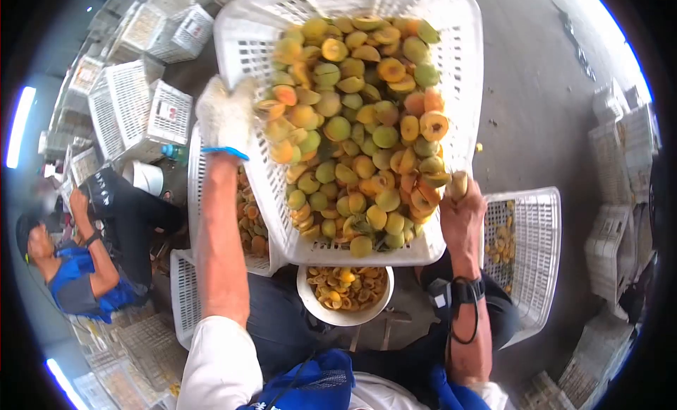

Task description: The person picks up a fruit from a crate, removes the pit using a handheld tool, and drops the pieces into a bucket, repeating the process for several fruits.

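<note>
A white plastic crate (462, 78) full of green and orange apricots (338, 128), many cut open with hollow centres, is tilted in front of me. My left hand (227, 117), in a white glove with a blue cuff, is closed on the crate's left rim. My right hand (462, 205) is bare apart from a pale covering at one finger or thumb, and is closed at the crate's lower right side; its fingers are partly hidden. Just below the crate, a white bucket (345, 316) between my legs holds orange fruit pieces (345, 286).
Another crate (195, 191) with fruit stands under my left arm, and a crate (532, 269) with some pieces is at right. A person in blue (84, 272) sits at left near a white pail (146, 182). Stacked crates (137, 103) line both sides.
</note>
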Demonstrator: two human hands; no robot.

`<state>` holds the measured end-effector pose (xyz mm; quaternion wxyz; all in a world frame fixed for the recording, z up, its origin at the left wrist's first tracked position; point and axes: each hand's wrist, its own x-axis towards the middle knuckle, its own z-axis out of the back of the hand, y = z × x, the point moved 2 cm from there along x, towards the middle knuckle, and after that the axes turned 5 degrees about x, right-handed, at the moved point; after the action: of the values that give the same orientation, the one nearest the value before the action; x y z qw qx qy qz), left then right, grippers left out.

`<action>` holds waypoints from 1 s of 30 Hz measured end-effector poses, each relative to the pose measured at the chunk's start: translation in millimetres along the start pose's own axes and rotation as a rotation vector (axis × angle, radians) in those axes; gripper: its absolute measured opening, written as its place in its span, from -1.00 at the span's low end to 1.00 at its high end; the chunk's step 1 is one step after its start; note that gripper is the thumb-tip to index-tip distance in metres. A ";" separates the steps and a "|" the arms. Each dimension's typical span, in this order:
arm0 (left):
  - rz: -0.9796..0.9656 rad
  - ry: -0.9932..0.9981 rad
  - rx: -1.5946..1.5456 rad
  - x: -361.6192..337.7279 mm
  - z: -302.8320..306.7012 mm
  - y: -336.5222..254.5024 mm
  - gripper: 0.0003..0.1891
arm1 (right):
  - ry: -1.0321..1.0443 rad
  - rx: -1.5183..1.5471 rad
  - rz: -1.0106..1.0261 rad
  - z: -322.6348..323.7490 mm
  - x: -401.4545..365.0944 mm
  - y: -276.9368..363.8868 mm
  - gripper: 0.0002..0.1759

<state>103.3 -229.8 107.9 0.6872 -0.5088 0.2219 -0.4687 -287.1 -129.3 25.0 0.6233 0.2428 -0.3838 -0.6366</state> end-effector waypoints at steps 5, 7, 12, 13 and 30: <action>-0.086 -0.076 0.557 33.7 4.8 8.2 -0.51 | 0.010 -0.051 -0.140 -16.9 23.4 -15.6 -0.76; -0.059 -0.075 0.586 26.5 5.4 0.5 -0.52 | 0.017 -0.041 -0.155 -16.0 21.6 -13.3 -0.76; -0.071 -0.086 0.587 32.1 4.0 6.0 -0.54 | 0.040 0.060 -0.220 -11.7 21.0 -17.2 -0.63; -0.044 -0.074 0.564 33.8 3.0 8.5 -0.54 | 0.054 0.034 -0.219 -13.6 21.7 -23.8 -0.55; -0.165 -0.105 0.521 27.7 14.8 26.9 -0.56 | -0.055 -0.200 0.037 -36.2 44.0 -35.8 -0.70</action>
<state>138.9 -245.5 94.0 0.7650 -0.3549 0.0161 -0.5372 -284.9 -181.7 -17.1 0.6453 0.1545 -0.3398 -0.6665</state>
